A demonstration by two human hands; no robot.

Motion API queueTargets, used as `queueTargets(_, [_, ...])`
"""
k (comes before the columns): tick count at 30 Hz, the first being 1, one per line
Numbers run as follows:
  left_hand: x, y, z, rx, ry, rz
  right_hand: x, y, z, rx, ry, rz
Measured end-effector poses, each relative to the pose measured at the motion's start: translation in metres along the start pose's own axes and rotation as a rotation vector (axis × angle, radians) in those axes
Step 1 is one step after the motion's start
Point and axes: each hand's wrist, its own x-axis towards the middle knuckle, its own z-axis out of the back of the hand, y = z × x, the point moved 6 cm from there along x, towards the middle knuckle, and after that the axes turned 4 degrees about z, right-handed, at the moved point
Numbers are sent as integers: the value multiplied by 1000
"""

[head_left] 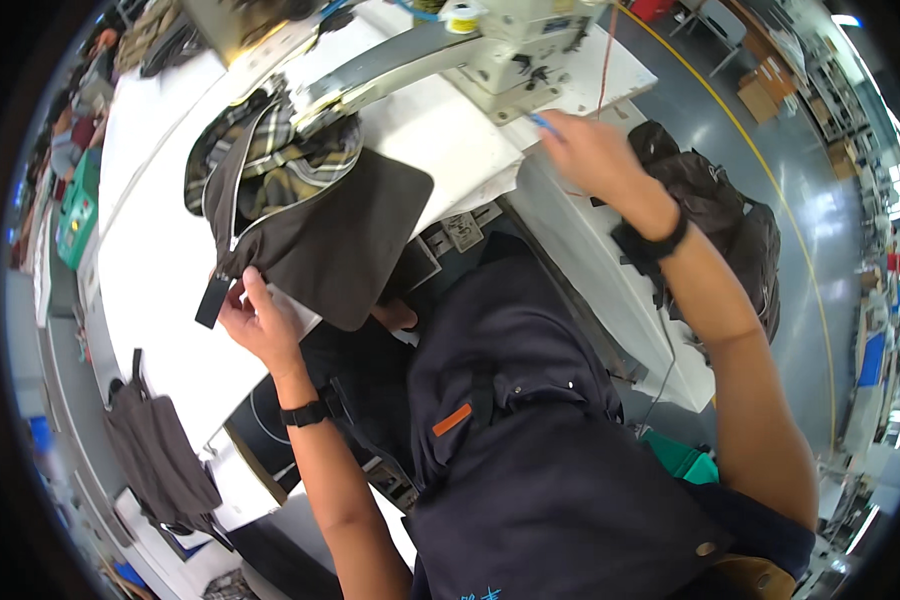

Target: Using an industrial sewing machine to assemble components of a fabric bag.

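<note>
On the white sewing table lies a dark brown fabric bag [335, 240] with a plaid lining [315, 160] showing through its unzipped opening. A pale zipper [232, 190] runs along that opening, and a black strap end [213, 300] sticks out at the near left corner. My left hand [260, 318] pinches the bag at this corner, thumb on top. The far part of the bag reaches up to the head of the sewing machine [390, 75]. Over the table's right part, away from the bag, my right hand [595, 155] is closed around a small blue thing [542, 122], mostly hidden by the fingers.
More brown bags hang or lie at the right [720, 200] and on the lower left [160, 450]. A yellow thread spool [460, 18] stands by the machine. An orange cord [607, 60] hangs near my right hand. Cardboard boxes [765, 90] stand on the grey floor beyond.
</note>
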Motion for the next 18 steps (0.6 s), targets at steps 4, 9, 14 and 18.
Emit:
queueTargets(4, [5, -34, 1, 15, 56, -46, 19, -7, -63, 75, -74, 10])
queueTargets(9, [14, -54, -3, -44, 151, 56, 2, -23, -96, 233, -170, -14])
queueTargets(14, [23, -41, -8, -45, 67, 199, -5, -29, -92, 337, -175, 35])
queueTargets(18, [24, -46, -6, -39, 117, 178, -13, -10, -74, 310, -261, -12])
